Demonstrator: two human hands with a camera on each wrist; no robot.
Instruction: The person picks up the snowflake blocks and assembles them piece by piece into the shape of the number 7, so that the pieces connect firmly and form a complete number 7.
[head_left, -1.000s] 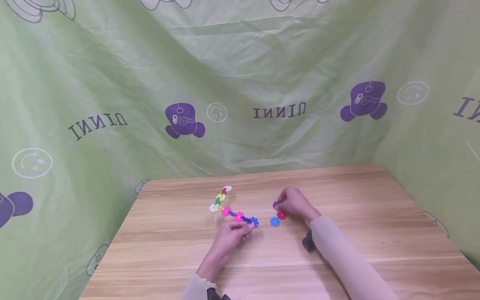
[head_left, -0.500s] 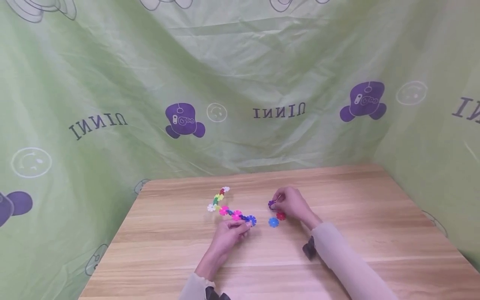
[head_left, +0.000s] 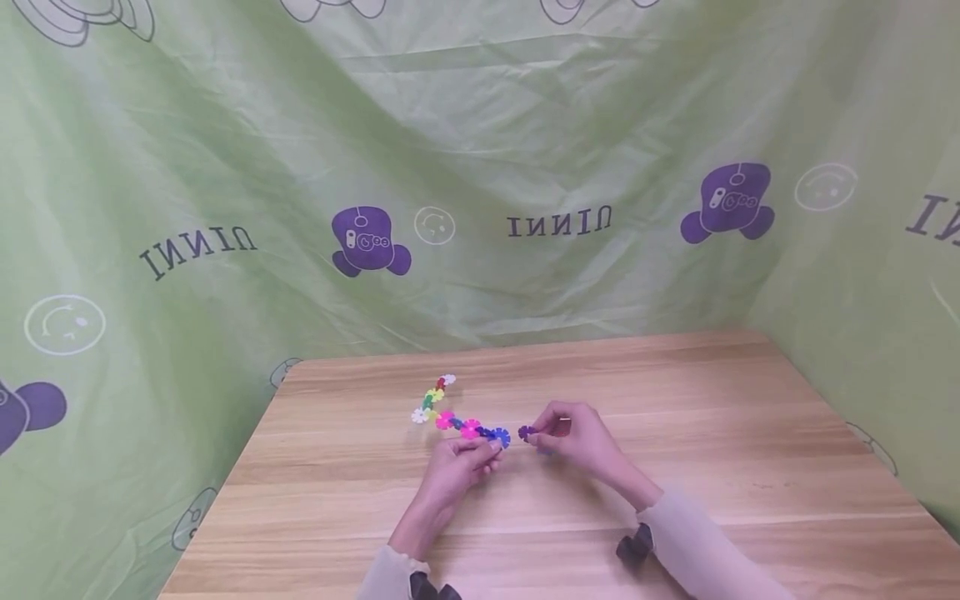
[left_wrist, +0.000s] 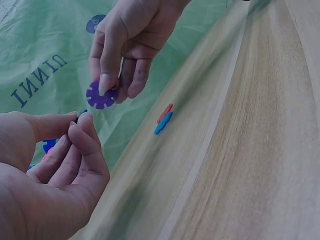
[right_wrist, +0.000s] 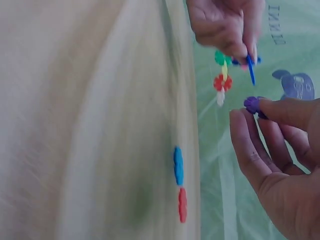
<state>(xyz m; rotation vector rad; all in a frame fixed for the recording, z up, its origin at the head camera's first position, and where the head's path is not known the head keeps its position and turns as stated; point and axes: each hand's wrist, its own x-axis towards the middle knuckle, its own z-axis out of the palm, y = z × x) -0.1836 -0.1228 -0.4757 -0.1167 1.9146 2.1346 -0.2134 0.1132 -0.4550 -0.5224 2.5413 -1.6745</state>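
My left hand (head_left: 453,475) pinches the blue end disc (head_left: 501,437) of a chain of notched plastic snowflake discs. The chain (head_left: 446,420) runs off to the left and away, with pink, white, yellow, green and red discs in it. Between thumb and index finger my right hand (head_left: 588,442) holds a purple snowflake disc (left_wrist: 101,96). A small gap separates the purple disc from the blue one in the head view. Below the hands, a light blue disc (right_wrist: 178,166) and a red disc (right_wrist: 182,205) lie on the table; my right hand mostly hides them in the head view.
The wooden table (head_left: 315,517) spreads under both hands. Behind and beside it hangs a green printed cloth (head_left: 465,300). Each wrist carries a black camera mount, such as the right one (head_left: 634,546).
My right hand has lifted the purple disc from beside the red one and brought it left and nearer, close to the blue end disc. The left hand and chain have shifted slightly left.
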